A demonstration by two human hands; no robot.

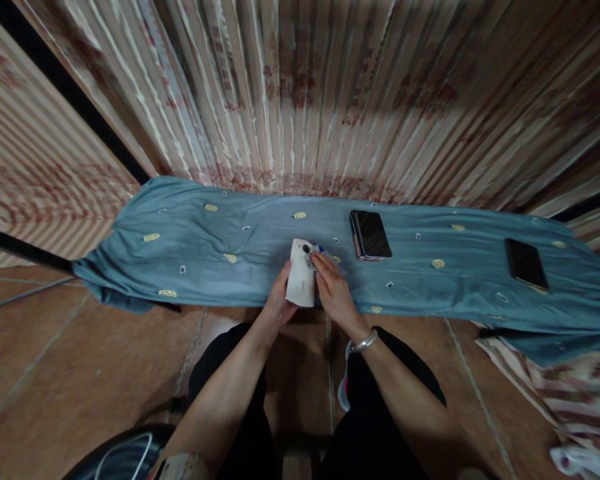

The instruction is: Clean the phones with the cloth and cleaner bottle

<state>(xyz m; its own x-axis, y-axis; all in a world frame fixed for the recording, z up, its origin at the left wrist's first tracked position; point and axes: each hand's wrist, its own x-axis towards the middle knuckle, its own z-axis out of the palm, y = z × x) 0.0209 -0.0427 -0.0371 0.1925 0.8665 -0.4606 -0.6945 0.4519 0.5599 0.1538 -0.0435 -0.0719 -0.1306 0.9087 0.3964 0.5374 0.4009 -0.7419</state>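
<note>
My left hand (280, 298) grips a white smartphone (301, 277) by its left side, with the back and the dark camera lens facing up. In my right hand (331, 288) is a small crumpled cloth (314, 255), pale with some blue, pressed against the phone near the lens. The fingers of my right hand are bent over the cloth and partly hide it. Both hands are above the front edge of a narrow bench covered by a blue-green cloth (260, 230).
Right of my hands lies a stack of dark phones (371, 235). Farther right is another dark phone (527, 264). A pleated, patterned curtain (300, 100) hangs behind the bench. Black poles (70, 87) stand at the left. A black rounded object (120, 453) is on the floor, lower left.
</note>
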